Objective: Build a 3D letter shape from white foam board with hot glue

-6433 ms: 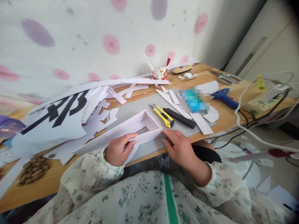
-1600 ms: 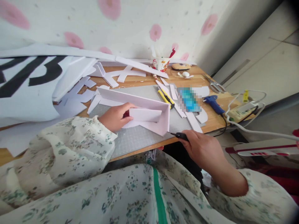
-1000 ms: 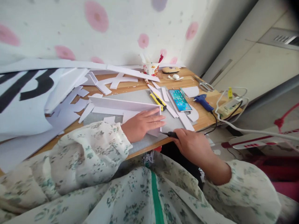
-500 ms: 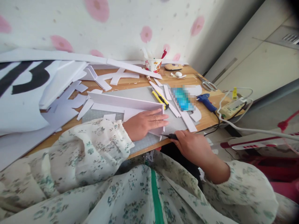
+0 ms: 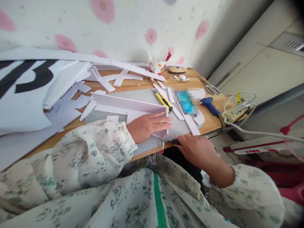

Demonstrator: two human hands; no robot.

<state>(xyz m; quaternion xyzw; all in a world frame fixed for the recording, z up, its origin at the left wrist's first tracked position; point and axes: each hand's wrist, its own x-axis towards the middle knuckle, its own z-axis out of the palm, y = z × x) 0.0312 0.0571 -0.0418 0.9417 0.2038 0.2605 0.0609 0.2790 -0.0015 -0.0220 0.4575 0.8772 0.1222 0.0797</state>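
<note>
My left hand (image 5: 149,126) lies with its fingers stretched out on a white foam board piece (image 5: 133,104) that has upright walls at its back and right end. My right hand (image 5: 196,148) is closed around the black handle of a craft knife (image 5: 175,142) at the front edge of the table. The knife points left, just in front of the board's right corner; its blade is hard to make out. Close to the tip is a small curved white sliver (image 5: 163,145). Under the board lies a grey cutting mat (image 5: 144,148).
A yellow-and-black utility knife (image 5: 163,100), white strips (image 5: 191,123) and a phone with a blurred screen (image 5: 186,102) lie behind. To the right are a blue glue gun (image 5: 210,105), scissors (image 5: 210,87) and a power strip (image 5: 235,112). White board offcuts (image 5: 80,101) crowd the left.
The knife has drawn slightly back from the board's front right corner. The white sliver there now shows apart from the board. My left hand stays flat in place; the view has shifted slightly.
</note>
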